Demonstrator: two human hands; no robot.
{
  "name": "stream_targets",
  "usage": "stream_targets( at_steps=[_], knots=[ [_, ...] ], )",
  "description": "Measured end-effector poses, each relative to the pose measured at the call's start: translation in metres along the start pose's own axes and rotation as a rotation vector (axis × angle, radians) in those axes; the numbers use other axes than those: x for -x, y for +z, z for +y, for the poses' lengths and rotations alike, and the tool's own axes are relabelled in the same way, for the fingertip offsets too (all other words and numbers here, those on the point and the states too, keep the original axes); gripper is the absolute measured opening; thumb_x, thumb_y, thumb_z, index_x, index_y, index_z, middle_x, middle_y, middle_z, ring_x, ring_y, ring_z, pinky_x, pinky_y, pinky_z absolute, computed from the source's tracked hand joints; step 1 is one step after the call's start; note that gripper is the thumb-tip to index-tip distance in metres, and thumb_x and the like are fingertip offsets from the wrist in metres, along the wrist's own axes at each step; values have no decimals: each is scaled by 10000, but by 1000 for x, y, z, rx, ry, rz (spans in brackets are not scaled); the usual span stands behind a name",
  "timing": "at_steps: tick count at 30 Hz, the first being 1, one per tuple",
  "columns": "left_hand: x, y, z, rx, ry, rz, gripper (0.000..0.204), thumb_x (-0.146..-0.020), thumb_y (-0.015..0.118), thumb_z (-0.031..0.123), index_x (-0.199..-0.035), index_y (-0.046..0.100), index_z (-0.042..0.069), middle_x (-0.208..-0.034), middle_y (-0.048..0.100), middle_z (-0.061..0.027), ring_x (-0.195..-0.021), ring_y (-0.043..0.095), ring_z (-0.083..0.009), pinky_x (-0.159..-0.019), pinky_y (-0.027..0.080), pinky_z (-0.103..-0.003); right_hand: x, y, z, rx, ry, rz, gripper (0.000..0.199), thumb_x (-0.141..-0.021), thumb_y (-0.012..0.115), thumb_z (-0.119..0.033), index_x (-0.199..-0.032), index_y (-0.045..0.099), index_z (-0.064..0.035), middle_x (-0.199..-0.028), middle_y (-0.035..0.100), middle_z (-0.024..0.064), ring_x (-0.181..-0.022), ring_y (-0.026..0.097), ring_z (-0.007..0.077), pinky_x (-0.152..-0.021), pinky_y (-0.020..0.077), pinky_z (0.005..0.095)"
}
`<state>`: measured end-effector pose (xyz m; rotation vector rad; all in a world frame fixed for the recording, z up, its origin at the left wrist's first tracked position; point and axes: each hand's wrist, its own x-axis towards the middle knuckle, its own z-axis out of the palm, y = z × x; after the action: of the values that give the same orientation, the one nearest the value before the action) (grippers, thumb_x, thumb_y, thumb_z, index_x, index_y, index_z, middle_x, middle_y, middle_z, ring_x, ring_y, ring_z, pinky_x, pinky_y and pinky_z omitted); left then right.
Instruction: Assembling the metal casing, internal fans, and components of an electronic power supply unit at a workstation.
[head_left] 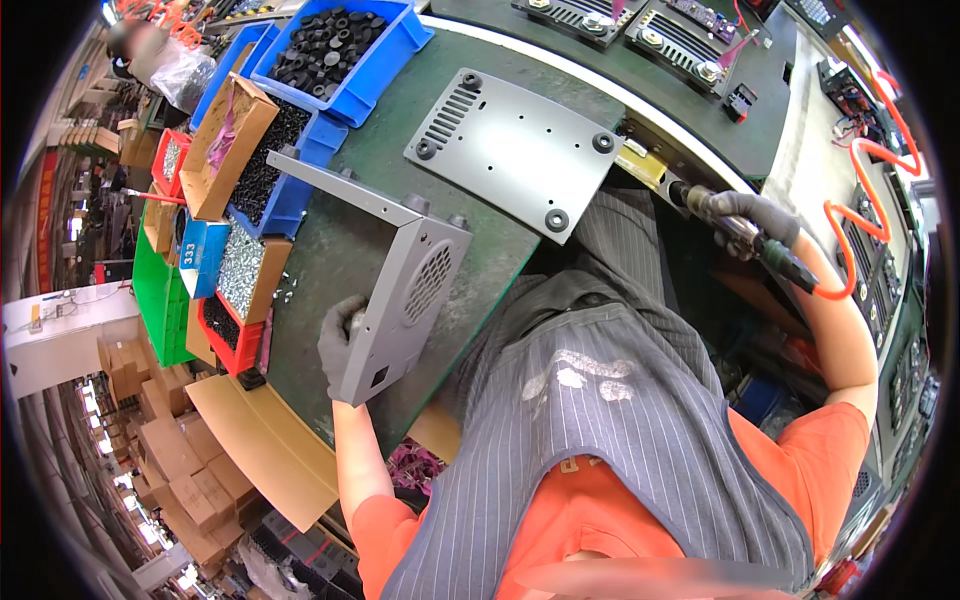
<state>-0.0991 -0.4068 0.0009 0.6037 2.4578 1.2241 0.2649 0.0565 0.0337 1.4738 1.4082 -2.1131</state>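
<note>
Head view: left hand (pixel 338 347) pinches a grey case (pixel 388 322), fingers partly hidden, near the green table's (pixel 505 218) edge; right hand (pixel 762 214) clasps a power screwdriver (pixel 788 264).

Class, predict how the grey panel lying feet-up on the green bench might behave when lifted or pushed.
The grey panel looks like sheet metal, so it probably stays stiff when lifted. Its black feet face up rather than gripping the green bench, so it may slide when pushed. Lying on its broad side, it seems unlikely to roll.
</note>
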Motion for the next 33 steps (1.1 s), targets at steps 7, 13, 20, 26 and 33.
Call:
stream_targets(
  at_steps=[7,13,20,26,33],
  knots=[
    [60,-19,3,243,-42,232,366,-945,604,228,-1197,602,-38,-1122,657,-108,-1023,606,-179,-930,475,-303,-17,17,42,-625,-97,126,516,-985,462,-470,-1204,574,-16,-673,480,-29,-521,451,97,-433,353,209],
    [96,6,8,-177,310,-42,536,-845,734,207,-1285,554,-40,-1248,609,-187,-1157,581,-330,-997,453,-418,-100,105,100,-679,93,-336,468,-976,468,-223,-1405,470,-36,-861,599,64,-670,556,156,-560,470,238],
    [87,41,31,-141,219,94,256,-883,707,214,-1051,704,21,-1078,685,-140,-1001,638,-330,-920,473,-409,-163,162,103,-527,-4,-361,154,-994,494,-228,-1029,562,-95,-745,632,43,-588,604,146,-484,479,246],
    [85,-29,103,-441,454,450,187,-795,793,250,-792,683,99,-752,626,-50,-797,609,-271,-835,495,-424,-41,182,59,-625,297,-816,433,-942,518,-292,-1168,597,69,-603,593,54,-462,568,152,-412,420,243],
    [66,-10,116,-326,659,389,402,-722,839,288,-1004,662,63,-931,634,-81,-875,620,-252,-816,512,-388,44,159,-41,463,-1050,95,633,-780,754,-52,-1360,520,41,-788,692,58,-761,633,97,-698,504,255]
  ],
)
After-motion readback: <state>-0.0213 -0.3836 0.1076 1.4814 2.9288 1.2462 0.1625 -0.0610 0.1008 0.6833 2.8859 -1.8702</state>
